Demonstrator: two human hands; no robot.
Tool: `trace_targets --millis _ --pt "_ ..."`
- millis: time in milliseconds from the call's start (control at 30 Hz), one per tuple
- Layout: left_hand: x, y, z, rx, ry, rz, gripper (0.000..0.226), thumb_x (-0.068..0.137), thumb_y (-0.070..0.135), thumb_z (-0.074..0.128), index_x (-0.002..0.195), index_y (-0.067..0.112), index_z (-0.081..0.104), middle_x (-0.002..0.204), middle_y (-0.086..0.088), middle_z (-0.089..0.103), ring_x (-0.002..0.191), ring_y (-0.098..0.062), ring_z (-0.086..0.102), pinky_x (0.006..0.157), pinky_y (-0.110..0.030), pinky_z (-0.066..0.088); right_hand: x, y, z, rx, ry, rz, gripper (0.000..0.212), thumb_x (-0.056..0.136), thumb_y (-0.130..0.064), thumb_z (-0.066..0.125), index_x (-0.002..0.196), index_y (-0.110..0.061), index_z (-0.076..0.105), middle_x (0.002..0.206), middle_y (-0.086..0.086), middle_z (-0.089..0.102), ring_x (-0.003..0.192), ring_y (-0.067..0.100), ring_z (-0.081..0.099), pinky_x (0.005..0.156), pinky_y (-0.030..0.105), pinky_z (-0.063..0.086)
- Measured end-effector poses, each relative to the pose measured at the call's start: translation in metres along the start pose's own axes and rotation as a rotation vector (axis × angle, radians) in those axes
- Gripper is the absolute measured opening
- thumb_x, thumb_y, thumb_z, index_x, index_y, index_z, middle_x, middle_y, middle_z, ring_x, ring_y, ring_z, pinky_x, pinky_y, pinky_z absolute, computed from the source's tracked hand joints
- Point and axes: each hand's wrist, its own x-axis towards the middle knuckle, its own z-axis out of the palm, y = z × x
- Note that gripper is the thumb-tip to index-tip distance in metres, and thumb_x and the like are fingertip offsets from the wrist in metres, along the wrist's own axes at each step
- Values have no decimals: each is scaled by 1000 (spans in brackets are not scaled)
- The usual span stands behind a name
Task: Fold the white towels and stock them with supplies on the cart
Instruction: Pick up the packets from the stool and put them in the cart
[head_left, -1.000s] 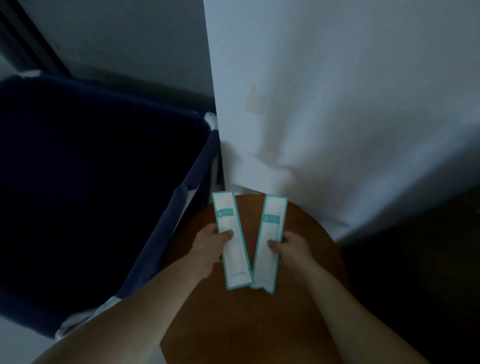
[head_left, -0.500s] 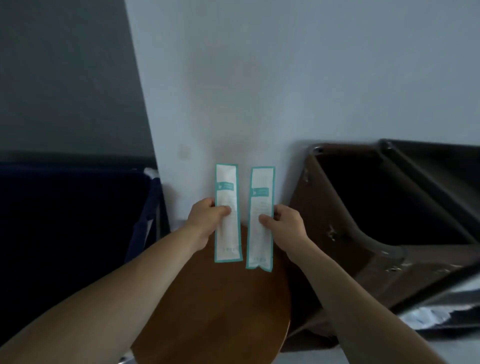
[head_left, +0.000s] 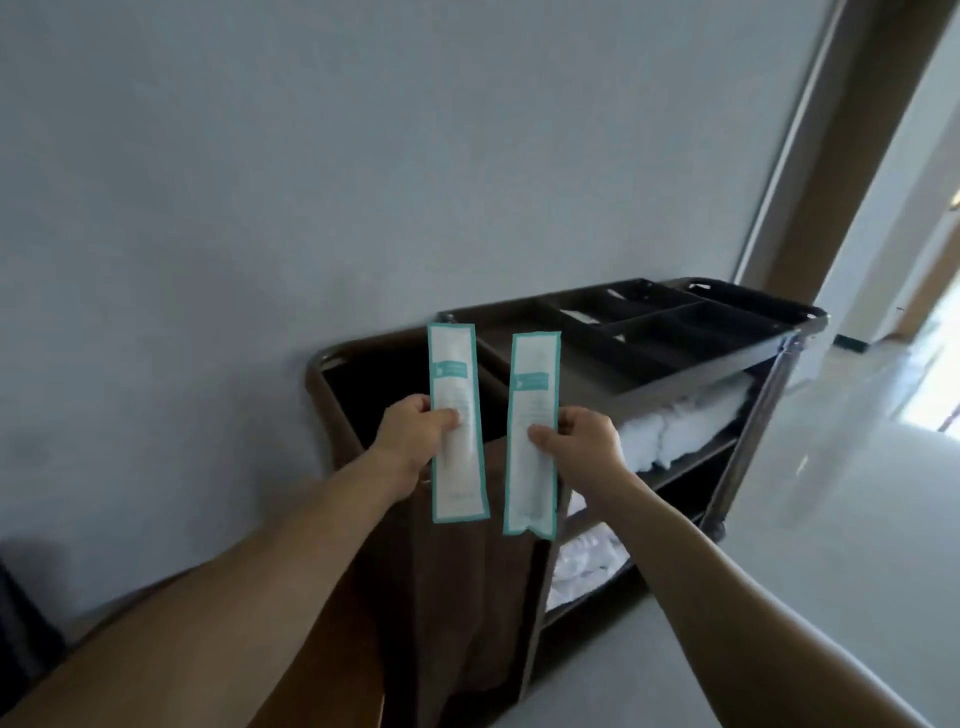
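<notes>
Stocking supplies looks like the step in hand. Two long white packets with teal borders are held upright in the air before the near end of the cart (head_left: 691, 383). The left hand (head_left: 410, 441) holds the left packet (head_left: 457, 423), its fingers (head_left: 447, 415) clamped on the middle. The right hand (head_left: 584, 441) pinches the right packet (head_left: 532, 436) likewise. On the cart, folded white towels (head_left: 680, 426) fill the shelf under its divided top tray (head_left: 649, 317), and a brown bag (head_left: 467, 597) hangs at its near end. The next move probably calls for carrying both packets over the tray and lowering them into a compartment.
</notes>
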Motion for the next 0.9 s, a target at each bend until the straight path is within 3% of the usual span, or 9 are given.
trace_targets --millis 133,233,333,400,500,600,700,767,900 --pt "-5 13 119 5 -135 34 18 92 10 64 110 6 63 105 -13 69 93 -29 67 78 -39 56 13 41 -114 -4 142 68 9 86 -19 73 79 -23 69 74 -8 71 69 13 70 59 28 58" --pt "-8 24 192 -11 -221 16 11 93 8 64 104 8 63 102 -13 69 84 -25 65 67 -33 54 12 69 -181 -4 221 105 9 85 -18 74 78 -23 71 67 -13 69 63 6 68 54 19 53" --pt "-6 34 254 -7 -285 10 5 93 7 63 95 11 62 101 -13 68 86 -28 64 75 -38 55 11 93 -235 -1 296 155 16 84 -17 75 72 -24 68 74 -7 72 71 13 70 65 27 58" --pt "-5 36 291 2 -339 11 6 93 6 62 95 11 63 100 -12 68 84 -26 65 71 -36 55 13 108 -265 18 351 181 15 84 -16 74 74 -25 68 79 -4 72 73 14 70 67 29 59" --pt "0 34 335 44 -410 4 11 93 5 62 103 5 64 100 -15 69 80 -25 65 65 -32 53 20 130 -296 67 397 206 14 86 -12 72 76 -21 69 77 -2 71 65 9 67 55 20 53" --pt "18 35 375 47 -438 0 6 93 4 62 98 4 64 97 -16 69 79 -26 65 65 -31 54 33 148 -318 95 407 237 7 87 -11 70 85 -17 70 76 -4 69 56 1 64 45 11 45" --pt "44 43 424 20 -470 -4 12 94 4 61 105 2 63 101 -16 68 82 -27 65 66 -31 53 57 160 -349 56 449 259 5 87 -15 71 90 -18 71 79 -5 70 63 4 64 44 11 44" --pt "61 49 457 0 -513 -10 16 95 4 61 110 0 62 104 -17 68 86 -28 65 68 -33 53 78 166 -372 2 496 256 7 86 -17 71 83 -23 70 79 -6 71 67 6 66 49 16 49" --pt "104 61 515 -54 -583 -21 10 96 5 58 105 4 61 104 -16 68 83 -25 65 68 -34 54 134 171 -419 -60 561 227 15 84 -16 73 77 -27 67 85 1 73 78 18 70 74 37 60"
